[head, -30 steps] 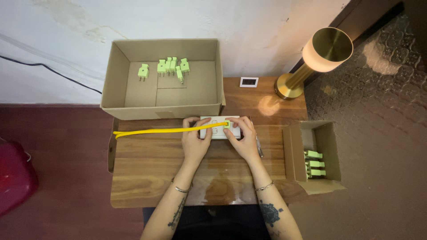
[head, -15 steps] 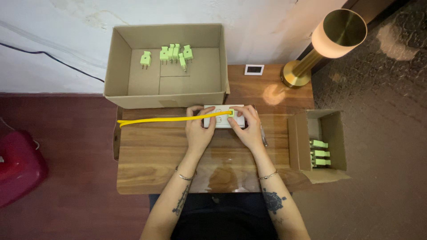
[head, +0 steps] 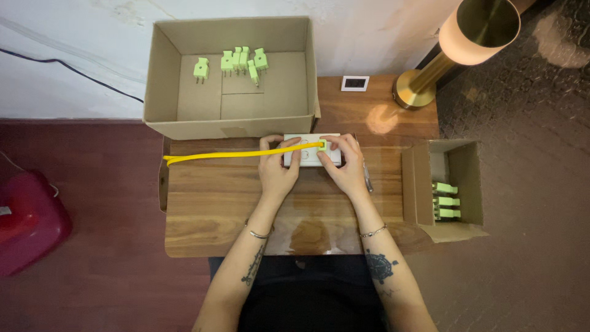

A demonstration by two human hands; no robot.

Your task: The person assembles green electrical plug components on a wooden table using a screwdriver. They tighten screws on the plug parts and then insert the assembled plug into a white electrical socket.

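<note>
Socket block (head: 311, 158), white, lies on the desk (head: 209, 203) under both hands, as half a second ago. Left hand (head: 278, 172) presses flat on its left end; right hand (head: 345, 167) pinches the green plug (head: 321, 146) at its top edge. Yellow cord (head: 233, 154) runs left past the left hand, unchanged. Box (head: 163, 80) of green plugs sits beyond the hands.

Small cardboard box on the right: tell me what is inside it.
Inside the small cardboard box, three light green plugs lie stacked in a column against its lower half. The upper part shows only bare cardboard. The near flap hides the box's left inner edge, so anything tucked there cannot be seen.
</note>
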